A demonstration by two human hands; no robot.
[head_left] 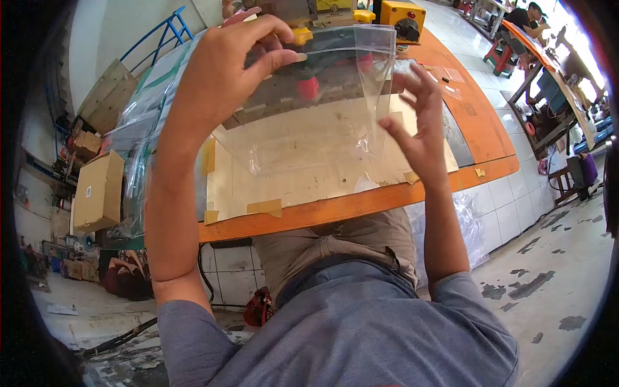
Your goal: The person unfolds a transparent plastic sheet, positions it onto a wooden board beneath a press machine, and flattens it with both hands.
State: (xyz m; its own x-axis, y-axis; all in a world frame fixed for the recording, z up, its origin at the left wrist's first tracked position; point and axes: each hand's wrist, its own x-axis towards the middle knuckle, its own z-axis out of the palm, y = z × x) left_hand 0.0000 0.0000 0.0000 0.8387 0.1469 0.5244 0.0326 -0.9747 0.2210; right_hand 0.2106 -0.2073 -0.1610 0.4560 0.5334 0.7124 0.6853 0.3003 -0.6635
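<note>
A clear plastic bag (309,109) hangs upright over the pale board (290,187) on the orange table. At its upper left edge my left hand (251,58) pinches the plastic between thumb and fingers. My right hand (416,113) is beside the bag's right edge, thumb and fingers apart. Through the film a red knob (308,88) shows, with a yellow knob (301,36) above it. Tape pieces (264,207) lie along the board's front edge.
A yellow machine part (401,22) stands at the back. Plastic sheets (138,129) and a cardboard box (98,192) are at the left. Another person (523,24) sits at a table at the far right. Small scraps (446,80) lie on the right of the table.
</note>
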